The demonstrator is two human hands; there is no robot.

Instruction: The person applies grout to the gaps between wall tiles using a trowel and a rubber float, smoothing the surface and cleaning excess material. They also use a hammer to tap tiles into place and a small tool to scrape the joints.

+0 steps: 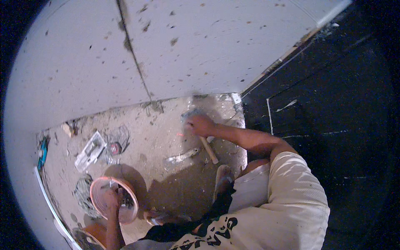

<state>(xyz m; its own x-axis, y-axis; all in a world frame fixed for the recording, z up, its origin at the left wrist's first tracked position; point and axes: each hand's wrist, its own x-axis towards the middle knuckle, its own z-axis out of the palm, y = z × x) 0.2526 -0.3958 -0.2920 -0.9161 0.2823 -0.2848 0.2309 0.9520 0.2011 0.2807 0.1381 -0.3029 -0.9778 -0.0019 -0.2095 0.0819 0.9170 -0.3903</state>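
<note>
My left hand [111,198] reaches down inside an orange-pink bucket [95,192] at the lower left. Small dark and light items lie in the bucket around it, and its fingers are too unclear to read. Farther off, near the foot of the wall, my right hand [201,125] is closed on a blurred grey-blue thing [191,113] whose kind I cannot make out. A wooden handle [209,151] lies on the floor just below that hand; its upper end is hidden by the hand. Close by is a whitish, stained flat strip [182,156].
A white rectangular tray [91,151] lies left of centre, beside clear plastic with a red item [115,147]. A crumpled grey-green sack [84,195] touches the bucket's left side. A teal tool [42,154] rests by the left wall. A spattered white wall [187,50] and dark panel [325,112] border the floor.
</note>
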